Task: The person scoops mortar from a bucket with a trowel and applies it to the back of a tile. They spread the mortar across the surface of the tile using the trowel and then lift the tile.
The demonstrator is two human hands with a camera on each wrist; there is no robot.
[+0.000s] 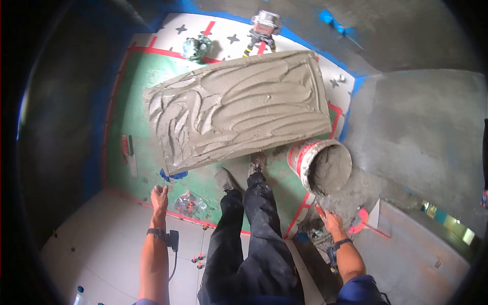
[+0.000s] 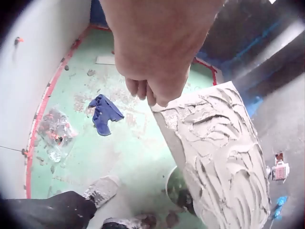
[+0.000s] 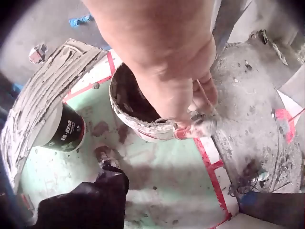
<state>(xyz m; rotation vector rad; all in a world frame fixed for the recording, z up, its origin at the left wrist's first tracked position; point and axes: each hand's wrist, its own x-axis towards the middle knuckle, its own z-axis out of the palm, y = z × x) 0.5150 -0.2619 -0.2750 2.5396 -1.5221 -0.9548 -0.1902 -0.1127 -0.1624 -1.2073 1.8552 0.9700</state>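
A large slab point(image 1: 244, 104) spread with ridged grey mortar is propped on a bucket point(image 3: 69, 129). My left hand point(image 1: 159, 198), fingers loosely curled around nothing, hovers near the slab's near left corner and a blue glove point(image 2: 105, 114). On the right, my other hand point(image 1: 333, 222) grips a tool by its red handle point(image 1: 319, 209); the tool's working end is hidden. This hand is beside the rim of a tilted mortar bucket point(image 1: 305, 165), which holds grey mortar point(image 1: 333, 170).
A red-handled saw or knife point(image 1: 132, 155) lies on the green floor point(image 1: 127, 107). Near my feet is a clear plastic bag point(image 1: 190, 204). Behind the slab are a suction-type power tool point(image 1: 265, 25) and a crumpled bag point(image 1: 196, 47). Mortar-stained walls surround the space.
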